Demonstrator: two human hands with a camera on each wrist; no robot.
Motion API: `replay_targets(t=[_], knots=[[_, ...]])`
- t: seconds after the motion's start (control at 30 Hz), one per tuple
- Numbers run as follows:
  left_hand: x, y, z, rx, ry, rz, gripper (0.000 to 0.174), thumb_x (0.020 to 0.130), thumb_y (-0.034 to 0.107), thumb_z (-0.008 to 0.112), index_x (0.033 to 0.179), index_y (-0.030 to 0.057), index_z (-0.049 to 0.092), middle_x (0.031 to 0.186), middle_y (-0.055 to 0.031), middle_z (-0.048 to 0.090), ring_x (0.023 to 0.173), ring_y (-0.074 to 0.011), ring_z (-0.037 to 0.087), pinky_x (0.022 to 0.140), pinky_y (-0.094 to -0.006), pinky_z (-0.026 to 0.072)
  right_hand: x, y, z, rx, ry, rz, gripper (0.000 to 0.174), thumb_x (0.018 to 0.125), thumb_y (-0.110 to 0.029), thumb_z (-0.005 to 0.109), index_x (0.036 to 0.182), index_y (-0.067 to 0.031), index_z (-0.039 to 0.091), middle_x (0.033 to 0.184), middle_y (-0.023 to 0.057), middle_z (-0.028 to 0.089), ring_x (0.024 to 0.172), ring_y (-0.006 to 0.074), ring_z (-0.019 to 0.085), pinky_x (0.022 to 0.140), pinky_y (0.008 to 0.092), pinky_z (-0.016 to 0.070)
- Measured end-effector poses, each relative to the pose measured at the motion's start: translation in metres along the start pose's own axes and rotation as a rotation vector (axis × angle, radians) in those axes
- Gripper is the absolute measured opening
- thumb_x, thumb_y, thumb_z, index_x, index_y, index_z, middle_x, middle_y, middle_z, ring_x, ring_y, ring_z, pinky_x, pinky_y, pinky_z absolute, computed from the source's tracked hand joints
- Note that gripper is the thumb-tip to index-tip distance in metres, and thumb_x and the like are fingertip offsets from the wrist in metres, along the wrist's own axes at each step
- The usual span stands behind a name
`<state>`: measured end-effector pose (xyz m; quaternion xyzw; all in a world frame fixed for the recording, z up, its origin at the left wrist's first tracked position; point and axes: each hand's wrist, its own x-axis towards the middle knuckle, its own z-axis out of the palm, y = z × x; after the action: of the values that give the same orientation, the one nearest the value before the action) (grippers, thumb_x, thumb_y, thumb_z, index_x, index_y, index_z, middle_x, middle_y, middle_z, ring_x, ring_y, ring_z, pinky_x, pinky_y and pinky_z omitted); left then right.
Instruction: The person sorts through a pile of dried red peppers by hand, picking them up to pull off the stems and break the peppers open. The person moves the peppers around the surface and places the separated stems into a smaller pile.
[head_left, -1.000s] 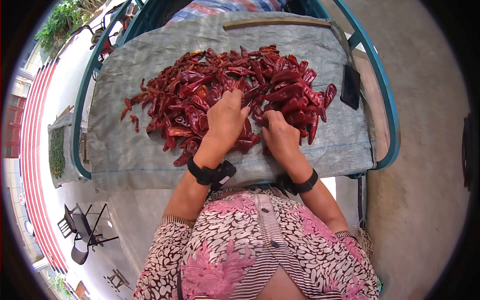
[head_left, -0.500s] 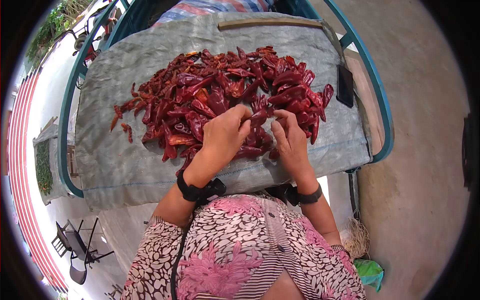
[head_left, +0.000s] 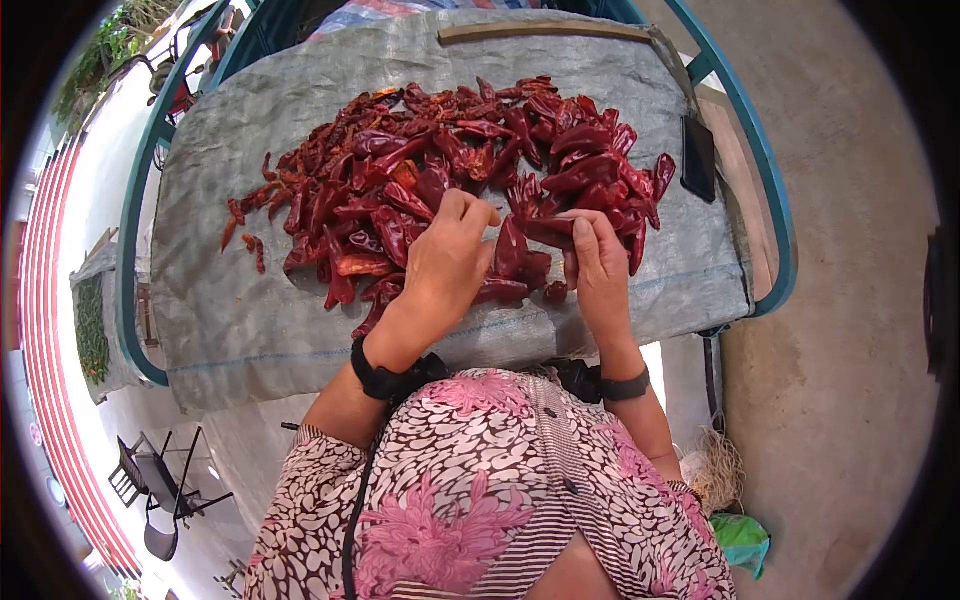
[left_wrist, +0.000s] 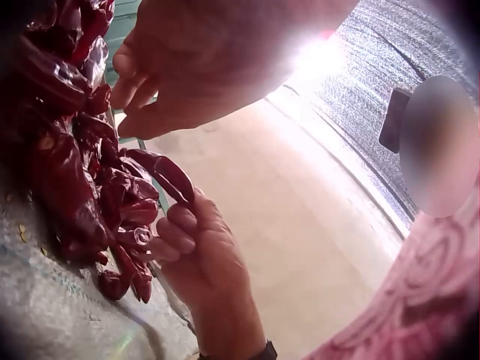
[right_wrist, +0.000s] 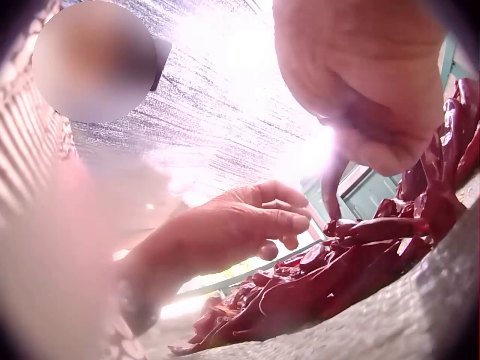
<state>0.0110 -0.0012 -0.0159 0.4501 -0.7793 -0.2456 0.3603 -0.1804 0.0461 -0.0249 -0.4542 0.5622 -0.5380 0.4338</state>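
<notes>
My right hand [head_left: 600, 270] pinches a dried red chili pepper [head_left: 548, 232] between thumb and fingers, at the near right side of a chili heap [head_left: 350, 215]. In the left wrist view, the held chili [left_wrist: 171, 178] points away from the right hand's fingertips towards the heap. My left hand [head_left: 447, 255] hovers at the front of the heap with its fingers loosely bent. In the right wrist view the left hand [right_wrist: 240, 225] has nothing between thumb and fingers. Between the two hands lie several loose chilies [head_left: 510, 250].
The heap lies on a grey woven sheet [head_left: 250, 330] over a platform with blue-green rails [head_left: 775, 240]. A black phone [head_left: 698, 160] rests at the sheet's right side. Along the far edge runs a wooden strip [head_left: 540, 30]. Chairs [head_left: 160, 490] stand on the floor at left.
Both hands first reached into the heap, then drew together at its near side. Now they are farther apart, the right hand holding a chili and the left one off it.
</notes>
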Motion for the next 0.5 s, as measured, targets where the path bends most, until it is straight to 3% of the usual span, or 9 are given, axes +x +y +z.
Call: replay_targets(t=[0.07, 0.1, 0.2, 0.23, 0.33, 0.43, 0.5], knots=[[0.004, -0.018, 0.011, 0.177, -0.061, 0.167, 0.024, 0.08, -0.003, 0.066, 0.102, 0.0074, 0.068, 0.097, -0.0107, 0.058, 0.087, -0.0297, 0.061, 0.076, -0.0412, 0.0513, 0.012, -0.007, -0.007, -0.002, 0.057, -0.011, 0.029, 0.11, -0.033, 0.048, 0.112, -0.008, 0.064, 0.061, -0.0076, 0.045, 0.051, 0.0006, 0.038, 0.048, 0.0194, 0.0319], [0.007, -0.022, 0.014, 0.26, -0.107, 0.231, 0.026, 0.078, -0.002, 0.067, 0.101, 0.0091, 0.07, 0.099, -0.0103, 0.058, 0.089, -0.0297, 0.059, 0.077, -0.0412, 0.0505, 0.018, -0.01, -0.012, 0.001, 0.001, 0.003, 0.03, 0.11, -0.032, 0.048, 0.121, -0.006, 0.061, 0.069, -0.0044, 0.053, 0.054, 0.0007, 0.043, 0.049, 0.019, 0.0352], [0.009, -0.029, 0.022, 0.356, -0.224, 0.323, 0.028, 0.075, 0.0, 0.069, 0.099, 0.0133, 0.074, 0.099, -0.0089, 0.058, 0.09, -0.0296, 0.055, 0.079, -0.0412, 0.0487, 0.026, -0.017, 0.0, 0.11, 0.155, -0.073, 0.036, 0.109, -0.031, 0.048, 0.131, -0.0032, 0.054, 0.084, 0.0001, 0.062, 0.058, 0.0021, 0.049, 0.052, 0.0188, 0.0403], [0.011, -0.03, 0.025, 0.363, -0.255, 0.338, 0.029, 0.074, 0.001, 0.069, 0.099, 0.0146, 0.075, 0.098, -0.0083, 0.058, 0.089, -0.0296, 0.054, 0.079, -0.0412, 0.0483, 0.028, -0.012, -0.004, 0.139, 0.125, -0.102, 0.041, 0.109, -0.03, 0.05, 0.139, -0.0014, 0.047, 0.098, 0.004, 0.066, 0.062, 0.0038, 0.053, 0.055, 0.0188, 0.0441], [0.017, -0.032, 0.029, 0.382, -0.277, 0.338, 0.027, 0.074, 0.002, 0.07, 0.097, 0.014, 0.074, 0.101, -0.0076, 0.059, 0.093, -0.0291, 0.055, 0.081, -0.0405, 0.0489, 0.022, -0.005, -0.006, 0.071, 0.097, -0.11, 0.038, 0.108, -0.028, 0.053, 0.136, -0.0034, 0.052, 0.096, 0.0035, 0.067, 0.062, 0.0041, 0.053, 0.056, 0.0179, 0.0436], [0.023, -0.03, 0.023, 0.366, -0.131, 0.355, 0.024, 0.074, 0.004, 0.072, 0.096, 0.0129, 0.073, 0.102, -0.0072, 0.06, 0.094, -0.0291, 0.056, 0.083, -0.0401, 0.0499, 0.01, 0.0, -0.009, -0.047, 0.008, -0.052, 0.033, 0.107, -0.027, 0.055, 0.131, -0.0051, 0.057, 0.092, 0.005, 0.068, 0.063, 0.0073, 0.057, 0.058, 0.0219, 0.0454], [0.026, -0.024, 0.013, 0.323, -0.146, 0.274, 0.023, 0.075, 0.005, 0.072, 0.096, 0.0124, 0.072, 0.1, -0.0066, 0.061, 0.095, -0.029, 0.057, 0.084, -0.0399, 0.0505, 0.002, 0.002, -0.009, -0.236, 0.006, -0.122, 0.031, 0.105, -0.026, 0.057, 0.129, -0.0064, 0.059, 0.09, 0.0071, 0.068, 0.064, 0.0121, 0.061, 0.059, 0.026, 0.0472]])
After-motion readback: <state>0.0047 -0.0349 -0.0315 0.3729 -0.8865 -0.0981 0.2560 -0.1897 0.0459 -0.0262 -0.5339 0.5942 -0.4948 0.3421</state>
